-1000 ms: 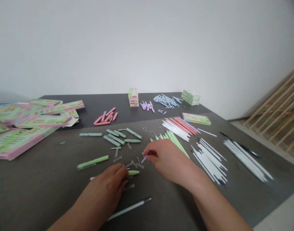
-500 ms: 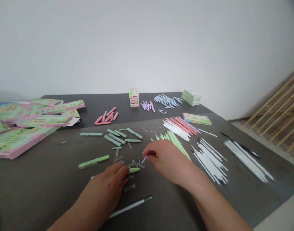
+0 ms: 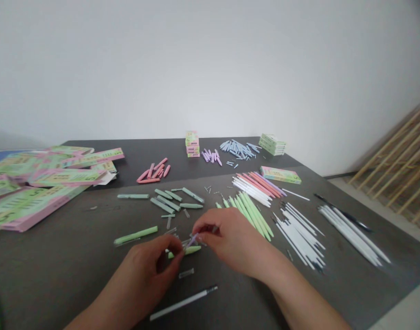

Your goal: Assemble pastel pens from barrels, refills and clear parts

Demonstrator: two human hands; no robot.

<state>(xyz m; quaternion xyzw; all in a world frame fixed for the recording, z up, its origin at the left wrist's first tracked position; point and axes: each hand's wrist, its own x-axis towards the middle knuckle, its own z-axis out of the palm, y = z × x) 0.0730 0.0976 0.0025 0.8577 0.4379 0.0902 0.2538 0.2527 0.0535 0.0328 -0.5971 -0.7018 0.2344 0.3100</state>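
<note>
My right hand [image 3: 226, 238] pinches a small purple piece [image 3: 193, 239] between thumb and fingertips. Close beside it, my left hand [image 3: 158, 259] has thumb and forefinger pressed together at the lower end of that piece, on something small and clear that is hard to make out. Just beneath the fingertips a light green pen piece [image 3: 192, 250] lies on the dark table, with small clear caps around it. One clear cap [image 3: 186, 273] lies nearer to me. A white refill [image 3: 183, 303] with a dark tip lies in front of my hands.
Green pens [image 3: 253, 213], white refills [image 3: 302, 236] and white pens [image 3: 354, 234] lie at the right. Grey-green barrels [image 3: 165, 203] and red pieces [image 3: 153, 172] are beyond my hands. Flat cartons [image 3: 41, 201] cover the left; small boxes [image 3: 192, 144] stand at the back.
My right hand has moved left with the purple piece, towards my left hand. My left hand has lifted off the green pen piece, its fingertips now at the purple piece. The view has shifted slightly.
</note>
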